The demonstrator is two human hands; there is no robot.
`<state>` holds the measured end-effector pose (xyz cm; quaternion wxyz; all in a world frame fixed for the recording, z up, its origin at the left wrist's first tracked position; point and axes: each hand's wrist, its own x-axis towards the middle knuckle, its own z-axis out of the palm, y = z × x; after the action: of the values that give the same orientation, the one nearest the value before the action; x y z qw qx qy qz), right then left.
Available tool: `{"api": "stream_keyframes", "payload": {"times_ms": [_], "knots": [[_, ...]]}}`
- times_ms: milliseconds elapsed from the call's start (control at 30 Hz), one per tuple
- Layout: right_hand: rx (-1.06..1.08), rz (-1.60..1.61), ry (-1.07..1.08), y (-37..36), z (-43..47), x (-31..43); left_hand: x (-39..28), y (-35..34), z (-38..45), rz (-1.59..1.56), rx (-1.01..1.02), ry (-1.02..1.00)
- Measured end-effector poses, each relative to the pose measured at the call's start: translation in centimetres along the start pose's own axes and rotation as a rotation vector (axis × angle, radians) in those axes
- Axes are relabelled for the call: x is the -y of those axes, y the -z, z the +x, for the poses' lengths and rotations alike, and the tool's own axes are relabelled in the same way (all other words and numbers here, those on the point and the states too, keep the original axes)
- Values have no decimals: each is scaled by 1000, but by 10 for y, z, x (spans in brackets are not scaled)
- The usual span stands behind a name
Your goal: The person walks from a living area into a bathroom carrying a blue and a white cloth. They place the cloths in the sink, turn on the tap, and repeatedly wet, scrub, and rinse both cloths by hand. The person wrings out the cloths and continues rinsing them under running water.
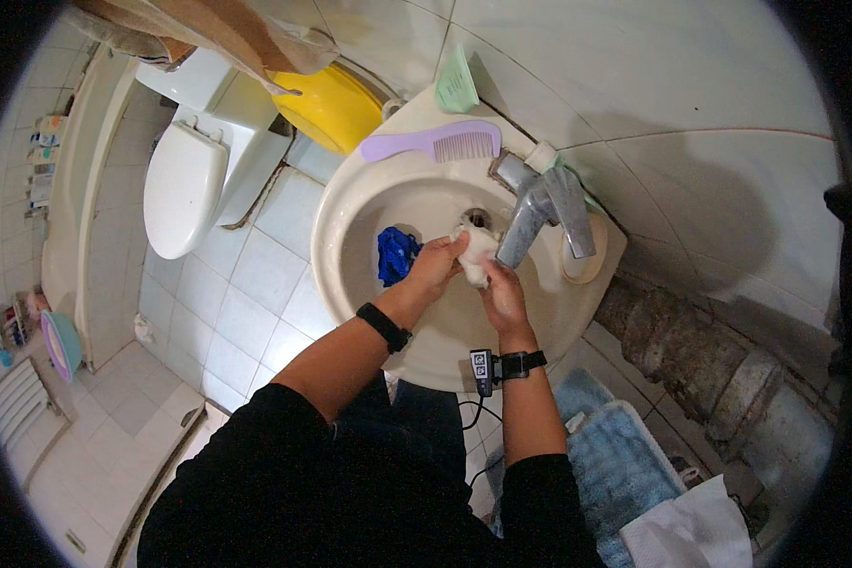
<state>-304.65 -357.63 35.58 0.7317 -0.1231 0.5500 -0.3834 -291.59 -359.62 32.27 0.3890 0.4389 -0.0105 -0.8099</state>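
Over the basin of a cream ceramic sink, my left hand and my right hand both hold a bunched white cloth. It sits just beside the spout of the grey metal faucet, near the drain. Whether water runs onto it is hard to make out. A crumpled blue cloth lies in the basin to the left of my left hand, apart from it.
A purple comb, a green tube and a soap dish rest on the sink's rim. At left stand a white toilet and a yellow basin. Thick pipes and blue fabric are at lower right.
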Motion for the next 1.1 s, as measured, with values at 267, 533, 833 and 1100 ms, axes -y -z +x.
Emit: {"api": "stream_keyframes", "payload": {"times_ms": [267,533,833,1100], "knots": [[-160,-29,172,10,-2,14,-8,34,14,-29,52,-129],[-174,-434,66,21,23,-8,-11,23,24,-9,220,70],[-183,-211,-38,38,43,-14,-13,27,17,88,273,59],[-328,-600,321,-13,29,-5,-10,19,16,-234,105,501]]}}
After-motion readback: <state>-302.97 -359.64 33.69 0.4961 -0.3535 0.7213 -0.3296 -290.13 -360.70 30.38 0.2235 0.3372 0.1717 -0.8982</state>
